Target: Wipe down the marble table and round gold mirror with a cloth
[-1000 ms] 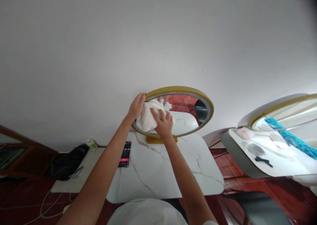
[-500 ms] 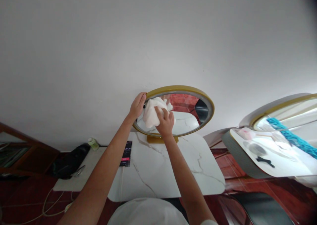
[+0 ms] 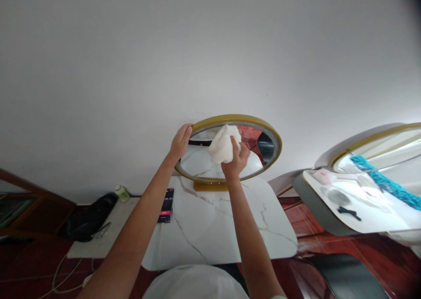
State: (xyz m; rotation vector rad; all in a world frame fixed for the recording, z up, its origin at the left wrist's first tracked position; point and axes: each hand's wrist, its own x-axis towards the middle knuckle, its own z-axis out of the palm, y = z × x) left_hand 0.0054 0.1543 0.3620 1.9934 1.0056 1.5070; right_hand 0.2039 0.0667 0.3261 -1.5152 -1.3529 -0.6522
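Observation:
A round mirror with a gold frame stands on a white marbled table, close to the wall. My left hand grips the upper left of its frame, fingers curled over the edge. Against the glass near the mirror's middle, my right hand presses a bunched white cloth. The right fingers are bent over the cloth, and its far side is hidden from me. Red floor tiles and a dark chair show reflected in the glass.
A phone with a timer lies left on the table, a cable running from it. Beyond it are a green bottle and a black bag. To the right stand a second table with a mirror, and a black chair.
My right hand has moved to the right across the glass with the cloth, uncovering the mirror's left part. My left hand stays on the frame.

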